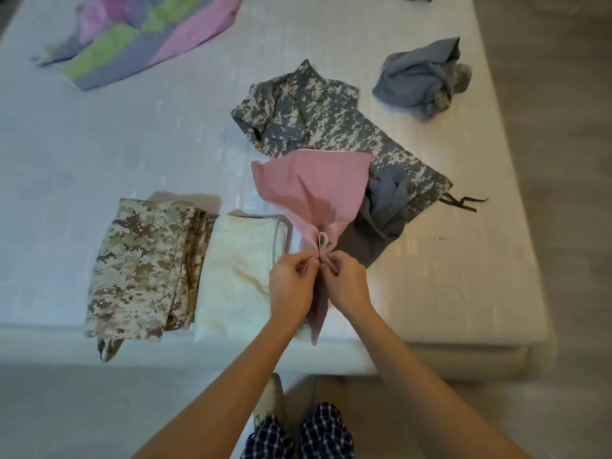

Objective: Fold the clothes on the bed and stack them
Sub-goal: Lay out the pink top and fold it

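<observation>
A pink cloth [314, 190] is bunched at its near end, where my left hand [291, 286] and my right hand [347, 286] both pinch it side by side, just above the bed's front edge. Its far end fans out over a grey camouflage garment [318, 120] that lies spread on the white bed [132, 144]. To the left lie a folded tan camouflage garment [145, 266] and a folded cream cloth [235, 276], next to each other. A tail of the pink cloth hangs down between my wrists.
A crumpled grey-blue garment [420, 77] sits at the far right of the bed. A pink, green and purple striped cloth [132, 38] lies at the far left. A dark grey cloth [374, 223] lies under the pink one. Floor runs along the right.
</observation>
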